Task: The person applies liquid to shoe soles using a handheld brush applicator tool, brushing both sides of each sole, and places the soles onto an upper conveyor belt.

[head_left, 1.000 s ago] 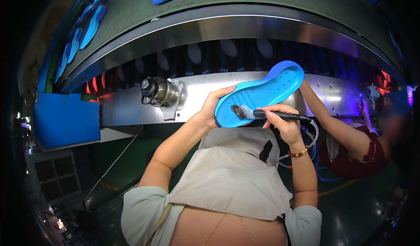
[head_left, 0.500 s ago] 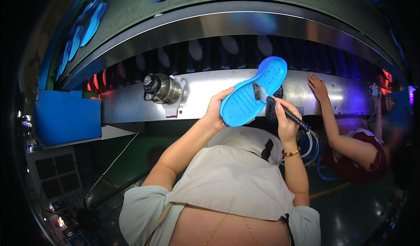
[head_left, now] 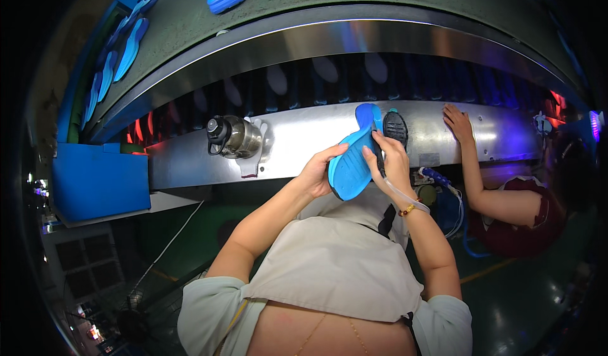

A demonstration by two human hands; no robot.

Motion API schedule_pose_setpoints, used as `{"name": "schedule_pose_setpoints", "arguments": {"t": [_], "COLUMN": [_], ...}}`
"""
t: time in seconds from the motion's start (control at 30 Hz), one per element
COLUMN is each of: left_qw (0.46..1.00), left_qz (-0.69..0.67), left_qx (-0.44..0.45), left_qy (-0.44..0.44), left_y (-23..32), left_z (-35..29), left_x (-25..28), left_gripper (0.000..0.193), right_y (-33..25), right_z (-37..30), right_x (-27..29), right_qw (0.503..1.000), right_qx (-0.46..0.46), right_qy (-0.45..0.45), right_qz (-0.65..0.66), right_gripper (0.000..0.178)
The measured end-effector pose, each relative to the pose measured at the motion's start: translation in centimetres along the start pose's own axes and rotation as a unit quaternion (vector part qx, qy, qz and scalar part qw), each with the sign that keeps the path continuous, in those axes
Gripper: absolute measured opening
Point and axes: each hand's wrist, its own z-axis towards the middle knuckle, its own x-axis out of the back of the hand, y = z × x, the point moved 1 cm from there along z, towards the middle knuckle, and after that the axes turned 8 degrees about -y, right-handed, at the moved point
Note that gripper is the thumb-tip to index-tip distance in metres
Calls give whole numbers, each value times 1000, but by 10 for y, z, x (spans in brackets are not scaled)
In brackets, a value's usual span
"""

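The blue sole (head_left: 347,173) is held in the air over the near edge of the metal shelf (head_left: 292,134), tilted, with its wider end reaching past this edge toward the person. The left hand (head_left: 318,171) is grasping the sole by the left side of this wider end. The right hand (head_left: 392,159) is close at the other side, its fingers bent around a dark handle (head_left: 380,159); a pale tube (head_left: 399,194) runs over the wrist. The working end of the handle is hidden, so I cannot say surely if it touches the sole.

A black sole (head_left: 396,130) lies on the shelf, just beyond the right hand. Near the left end of the shelf stands a bottle (head_left: 237,137), with a pale glove (head_left: 252,161) beside it. Toward the right end, a co-worker's hand (head_left: 458,123) rests flat by the far edge.
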Motion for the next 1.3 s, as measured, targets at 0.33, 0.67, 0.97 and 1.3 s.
{"name": "schedule_pose_setpoints", "arguments": {"t": [0.33, 0.67, 0.97, 1.3], "left_qw": [998, 978, 853, 307], "left_qz": [11, 136, -8, 802], "left_qx": [-67, -159, -424, -231], "left_qy": [17, -19, -305, 458], "left_y": [20, 61, 267, 329], "left_z": [1, -75, -117, 0], "left_x": [42, 40, -7, -65], "left_gripper": [51, 62, 63, 83], "right_y": [-27, 24, 10, 31], "right_z": [-20, -34, -17, -31], "right_x": [1, 57, 31, 30], "right_qw": [947, 641, 655, 658], "right_qx": [36, -42, -101, -143], "right_qy": [-143, 10, -9, 69], "right_qz": [285, 767, 749, 736], "right_gripper": [21, 45, 41, 35]}}
